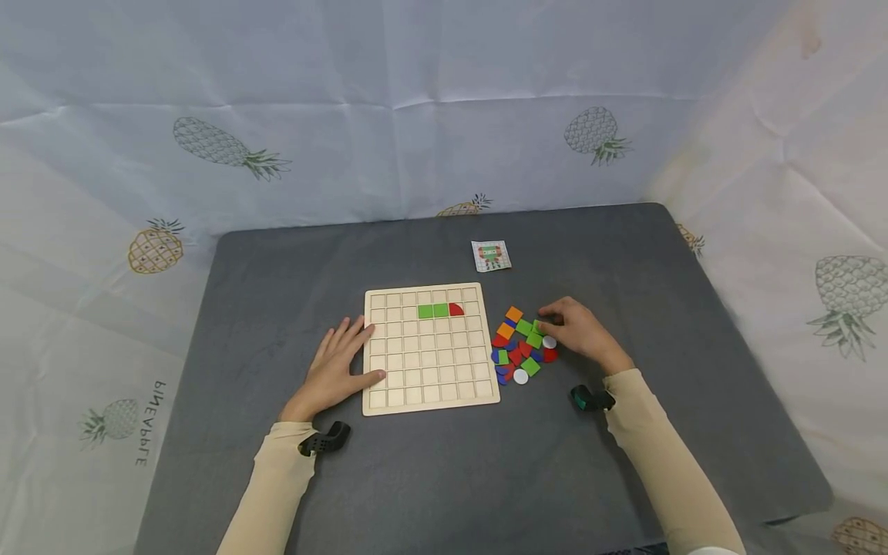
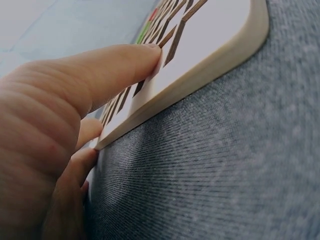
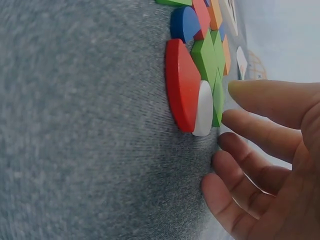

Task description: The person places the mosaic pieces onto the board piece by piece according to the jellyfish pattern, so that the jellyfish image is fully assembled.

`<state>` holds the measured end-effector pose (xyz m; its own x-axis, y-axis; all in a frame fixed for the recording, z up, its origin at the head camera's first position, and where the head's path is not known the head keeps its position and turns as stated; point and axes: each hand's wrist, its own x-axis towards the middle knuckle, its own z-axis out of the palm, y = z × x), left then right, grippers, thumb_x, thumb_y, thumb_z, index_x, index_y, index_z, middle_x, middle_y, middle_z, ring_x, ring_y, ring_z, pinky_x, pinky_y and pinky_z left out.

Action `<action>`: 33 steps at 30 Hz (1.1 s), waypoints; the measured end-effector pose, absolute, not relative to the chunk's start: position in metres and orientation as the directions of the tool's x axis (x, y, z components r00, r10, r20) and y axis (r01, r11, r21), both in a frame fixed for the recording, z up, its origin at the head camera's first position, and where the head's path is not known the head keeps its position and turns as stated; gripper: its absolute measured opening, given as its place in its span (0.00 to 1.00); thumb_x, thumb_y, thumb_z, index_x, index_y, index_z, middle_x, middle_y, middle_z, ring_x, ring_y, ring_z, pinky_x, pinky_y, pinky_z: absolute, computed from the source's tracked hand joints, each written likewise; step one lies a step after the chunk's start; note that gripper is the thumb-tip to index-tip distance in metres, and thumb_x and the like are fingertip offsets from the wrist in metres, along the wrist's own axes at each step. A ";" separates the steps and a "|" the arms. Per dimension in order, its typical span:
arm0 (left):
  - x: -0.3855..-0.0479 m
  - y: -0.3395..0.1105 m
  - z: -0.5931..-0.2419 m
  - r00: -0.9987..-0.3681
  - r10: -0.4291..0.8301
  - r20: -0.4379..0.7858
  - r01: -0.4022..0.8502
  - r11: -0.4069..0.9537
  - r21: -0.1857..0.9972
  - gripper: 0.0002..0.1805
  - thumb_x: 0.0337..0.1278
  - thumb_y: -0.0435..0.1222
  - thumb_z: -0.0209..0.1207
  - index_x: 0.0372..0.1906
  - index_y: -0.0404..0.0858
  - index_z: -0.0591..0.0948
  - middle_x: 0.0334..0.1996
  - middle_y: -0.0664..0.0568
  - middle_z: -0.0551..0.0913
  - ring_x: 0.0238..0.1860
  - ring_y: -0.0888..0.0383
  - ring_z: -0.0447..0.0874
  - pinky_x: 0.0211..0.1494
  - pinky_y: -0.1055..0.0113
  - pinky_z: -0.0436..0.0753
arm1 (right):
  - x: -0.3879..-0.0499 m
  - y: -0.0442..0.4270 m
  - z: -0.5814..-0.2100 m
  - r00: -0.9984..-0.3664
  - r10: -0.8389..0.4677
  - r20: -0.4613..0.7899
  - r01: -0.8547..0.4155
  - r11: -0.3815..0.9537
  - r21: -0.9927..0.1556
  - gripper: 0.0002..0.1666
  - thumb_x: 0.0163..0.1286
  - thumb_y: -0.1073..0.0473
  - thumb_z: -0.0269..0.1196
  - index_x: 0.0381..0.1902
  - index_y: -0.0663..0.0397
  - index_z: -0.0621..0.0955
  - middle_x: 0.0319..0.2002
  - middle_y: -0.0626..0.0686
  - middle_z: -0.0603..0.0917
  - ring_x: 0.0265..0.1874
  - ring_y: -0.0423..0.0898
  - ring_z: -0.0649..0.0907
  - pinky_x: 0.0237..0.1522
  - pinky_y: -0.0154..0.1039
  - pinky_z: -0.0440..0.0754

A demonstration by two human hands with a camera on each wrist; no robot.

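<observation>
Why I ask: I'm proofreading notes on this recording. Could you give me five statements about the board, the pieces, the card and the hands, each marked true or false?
1. The left hand touches the wooden board. True.
2. The right hand is over the middle of the board. False: it is at the loose pieces to the right of the board.
3. Two green squares and one red piece sit on the board. True.
4. The loose pieces are all green. False: red, blue, orange and white ones lie among them.
5. The picture card lies beyond the board's far edge. True.
</observation>
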<state>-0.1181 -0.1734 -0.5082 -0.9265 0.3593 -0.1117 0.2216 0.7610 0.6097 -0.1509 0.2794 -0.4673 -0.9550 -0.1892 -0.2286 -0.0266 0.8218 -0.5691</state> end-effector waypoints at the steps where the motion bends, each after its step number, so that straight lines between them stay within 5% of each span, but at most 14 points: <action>1: -0.118 -0.174 -0.508 -0.926 0.360 -0.109 0.224 0.760 0.611 0.52 0.57 0.56 0.68 0.81 0.43 0.57 0.83 0.44 0.49 0.84 0.42 0.36 0.83 0.43 0.34 | -0.151 0.279 -0.467 -0.955 -0.193 -0.224 -0.035 0.827 -0.561 0.23 0.73 0.56 0.63 0.60 0.64 0.81 0.55 0.64 0.78 0.48 0.57 0.78 0.52 0.53 0.81; 21: -0.119 -0.175 -0.509 -0.924 0.366 -0.111 0.228 0.759 0.610 0.52 0.57 0.56 0.68 0.81 0.43 0.57 0.83 0.44 0.49 0.84 0.42 0.36 0.83 0.43 0.35 | -0.145 0.270 -0.461 -0.948 -0.200 -0.247 -0.059 0.875 -0.480 0.20 0.71 0.56 0.65 0.56 0.61 0.81 0.57 0.64 0.76 0.56 0.60 0.72 0.60 0.60 0.77; 29: -0.119 -0.174 -0.507 -0.921 0.370 -0.123 0.224 0.760 0.610 0.52 0.57 0.57 0.67 0.81 0.45 0.56 0.83 0.45 0.48 0.84 0.43 0.36 0.84 0.44 0.34 | -0.146 0.271 -0.464 -0.938 -0.229 -0.262 -0.032 0.807 -0.590 0.14 0.72 0.59 0.64 0.52 0.59 0.79 0.40 0.57 0.82 0.34 0.48 0.79 0.35 0.41 0.80; 33: -0.118 -0.175 -0.506 -0.919 0.372 -0.128 0.222 0.760 0.610 0.52 0.57 0.57 0.67 0.81 0.45 0.56 0.83 0.46 0.48 0.84 0.44 0.35 0.84 0.44 0.33 | -0.149 0.272 -0.463 -0.943 -0.217 -0.252 -0.013 0.781 -0.624 0.12 0.74 0.58 0.63 0.51 0.57 0.81 0.38 0.55 0.82 0.33 0.48 0.78 0.34 0.38 0.78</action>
